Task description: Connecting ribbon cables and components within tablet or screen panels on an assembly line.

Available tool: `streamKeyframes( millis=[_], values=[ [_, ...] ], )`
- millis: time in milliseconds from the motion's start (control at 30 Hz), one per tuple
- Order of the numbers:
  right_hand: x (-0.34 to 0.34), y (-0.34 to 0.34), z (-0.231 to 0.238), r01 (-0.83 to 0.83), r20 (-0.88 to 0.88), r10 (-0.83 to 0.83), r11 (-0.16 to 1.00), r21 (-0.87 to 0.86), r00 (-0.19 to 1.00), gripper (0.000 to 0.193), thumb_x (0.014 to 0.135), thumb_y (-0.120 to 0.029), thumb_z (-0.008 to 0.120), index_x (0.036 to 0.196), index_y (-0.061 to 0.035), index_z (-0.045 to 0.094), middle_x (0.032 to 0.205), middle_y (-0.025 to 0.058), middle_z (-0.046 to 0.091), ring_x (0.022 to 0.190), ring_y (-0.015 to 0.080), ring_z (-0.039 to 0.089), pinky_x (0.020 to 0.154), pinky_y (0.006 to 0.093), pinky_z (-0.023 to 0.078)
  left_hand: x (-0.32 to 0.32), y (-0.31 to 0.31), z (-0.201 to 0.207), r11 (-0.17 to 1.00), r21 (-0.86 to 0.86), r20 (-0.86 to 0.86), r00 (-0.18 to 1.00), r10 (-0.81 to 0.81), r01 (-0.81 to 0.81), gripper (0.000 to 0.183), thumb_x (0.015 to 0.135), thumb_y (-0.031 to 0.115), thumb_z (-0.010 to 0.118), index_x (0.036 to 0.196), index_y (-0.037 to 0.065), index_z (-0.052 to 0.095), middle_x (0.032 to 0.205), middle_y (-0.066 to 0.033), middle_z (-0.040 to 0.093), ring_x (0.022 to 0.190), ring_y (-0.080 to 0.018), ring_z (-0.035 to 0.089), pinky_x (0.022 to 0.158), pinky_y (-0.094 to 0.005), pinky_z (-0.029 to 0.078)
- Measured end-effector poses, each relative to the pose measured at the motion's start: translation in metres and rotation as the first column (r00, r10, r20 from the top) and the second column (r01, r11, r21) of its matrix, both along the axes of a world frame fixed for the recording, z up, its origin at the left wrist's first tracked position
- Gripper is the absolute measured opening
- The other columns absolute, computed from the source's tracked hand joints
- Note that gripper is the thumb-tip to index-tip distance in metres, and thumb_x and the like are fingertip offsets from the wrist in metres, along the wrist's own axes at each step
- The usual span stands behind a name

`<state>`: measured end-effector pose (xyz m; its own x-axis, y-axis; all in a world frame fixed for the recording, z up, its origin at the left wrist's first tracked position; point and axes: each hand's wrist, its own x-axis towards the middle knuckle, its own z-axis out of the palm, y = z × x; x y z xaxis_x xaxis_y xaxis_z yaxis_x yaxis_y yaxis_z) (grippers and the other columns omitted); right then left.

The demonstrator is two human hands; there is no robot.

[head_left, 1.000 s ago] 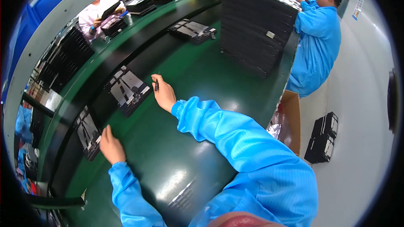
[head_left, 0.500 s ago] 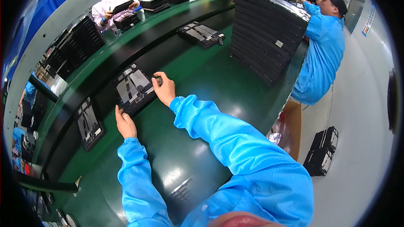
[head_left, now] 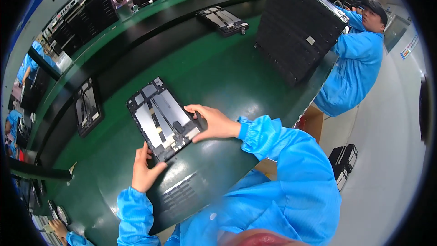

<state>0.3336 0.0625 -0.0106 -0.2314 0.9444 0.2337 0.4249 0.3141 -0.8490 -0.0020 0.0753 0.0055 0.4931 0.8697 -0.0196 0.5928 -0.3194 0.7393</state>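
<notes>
A tablet with its back off [head_left: 167, 114], showing silver panels and dark ribbon cables inside a black frame, lies tilted on the green bench top between my hands. My right hand [head_left: 214, 122] grips its right edge near the lower corner, fingers along the side and thumb by the corner. At the lower left corner my left hand [head_left: 144, 168] holds the edge, with its fingers on the side and its thumb by the bottom end. Whether the tablet's underside touches the bench is hard to tell.
Similar open tablets lie on the dark belt, one at left [head_left: 88, 107] and one farther off [head_left: 222, 19]. A tall stack of black trays [head_left: 298, 29] stands at the right, beside a co-worker in blue [head_left: 355, 64]. Another person's hand [head_left: 59, 230] shows at lower left.
The middle tablet has come off the belt toward me, with both my hands on it. My right hand has moved right and nearer. The view has shifted slightly.
</notes>
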Motion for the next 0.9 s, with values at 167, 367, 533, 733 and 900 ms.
streamKeyframes(
  millis=[167,367,533,733,900],
  values=[
    [0.005,-0.031,-0.002,-0.043,-0.006,0.043,0.999,-0.004,0.999,0.087,0.072,-0.032,0.090,0.144,-0.0089,0.046,0.127,0.0145,0.060,0.118,0.0313,0.061,0.103,0.0398,0.048,0.004,-0.052,-0.002,0.991,0.131,-0.103,0.993,0.049,-0.035,0.095,0.074,0.015,0.085,0.154,0.001,0.036,0.106,-0.0119,0.056,0.089,-0.0250,0.056,0.081,-0.0352,0.051],
    [-0.004,-0.042,-0.013,0.037,0.029,-0.038,0.999,0.036,0.999,0.077,0.073,-0.021,0.090,0.138,-0.0068,0.052,0.142,0.0136,0.058,0.122,0.0278,0.061,0.104,0.0387,0.049,0.013,-0.060,-0.003,0.975,0.218,-0.178,0.981,0.078,-0.038,0.085,0.082,0.018,0.080,0.151,-0.006,0.037,0.106,-0.0159,0.057,0.094,-0.0306,0.058,0.083,-0.0400,0.050],
    [-0.009,-0.050,-0.005,0.069,-0.022,-0.070,0.997,-0.047,0.997,0.078,0.073,-0.011,0.089,0.139,-0.0048,0.049,0.142,0.0136,0.059,0.126,0.0246,0.060,0.106,0.0358,0.047,0.013,-0.056,-0.011,0.976,0.211,-0.107,0.992,0.070,-0.046,0.087,0.079,0.014,0.080,0.152,-0.002,0.037,0.104,-0.0139,0.055,0.089,-0.0277,0.056,0.084,-0.0377,0.050],
    [-0.014,-0.052,-0.001,0.122,-0.138,-0.132,0.989,-0.080,0.982,0.067,0.077,-0.009,0.086,0.136,-0.0050,0.053,0.130,0.0138,0.067,0.120,0.0240,0.065,0.099,0.0357,0.050,0.004,-0.054,-0.003,0.975,0.215,-0.103,0.991,0.081,-0.058,0.093,0.071,0.016,0.087,0.151,0.001,0.042,0.112,-0.0136,0.059,0.094,-0.0275,0.058,0.085,-0.0379,0.050],
    [-0.022,-0.043,-0.001,0.155,-0.053,-0.147,0.951,0.269,0.988,0.045,0.081,0.000,0.078,0.124,-0.0056,0.063,0.123,0.0123,0.070,0.111,0.0275,0.066,0.094,0.0385,0.051,0.024,-0.059,0.009,0.866,0.500,-0.019,0.999,0.026,-0.013,0.065,0.063,0.024,0.091,0.122,0.006,0.069,0.097,-0.0098,0.068,0.088,-0.0295,0.065,0.078,-0.0391,0.053]
  ],
)
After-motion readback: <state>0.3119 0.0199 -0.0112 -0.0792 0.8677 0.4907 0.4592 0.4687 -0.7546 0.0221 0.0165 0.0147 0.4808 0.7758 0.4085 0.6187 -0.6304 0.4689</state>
